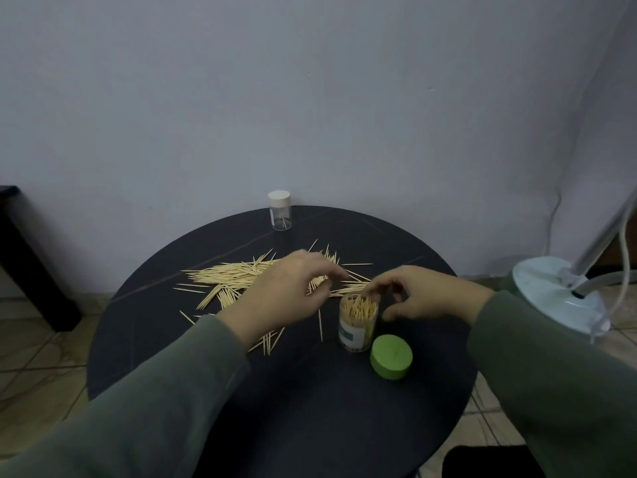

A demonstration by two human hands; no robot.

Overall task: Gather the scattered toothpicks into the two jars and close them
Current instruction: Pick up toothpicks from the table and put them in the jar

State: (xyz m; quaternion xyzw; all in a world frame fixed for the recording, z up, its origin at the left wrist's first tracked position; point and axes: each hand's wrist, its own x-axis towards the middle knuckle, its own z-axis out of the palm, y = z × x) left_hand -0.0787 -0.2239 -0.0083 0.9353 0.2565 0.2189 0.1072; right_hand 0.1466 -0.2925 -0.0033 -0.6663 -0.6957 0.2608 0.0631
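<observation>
Hovering over the open jar point(357, 319), the right hand point(424, 294) has its fingers curled down at the rim, seemingly tucking toothpicks in; whether it pinches any I cannot tell from where I stand. The left hand point(286, 288) hangs above the scattered toothpicks point(227, 281) with fingers loosely bent, and I cannot make out anything in its grip either. This jar looks nearly full, its green lid point(391, 356) lying just beside it on the round table point(206, 357). The second jar point(280, 211) stands well apart at the far edge, white cap on, nearly empty. To my eye, the step wants small aligned bundles, dropped points-down so they settle among the standing ones. Steadying the jar would help, since a nudge could tip it. With this one so packed, the rest of the pile probably belongs in the far jar.
</observation>
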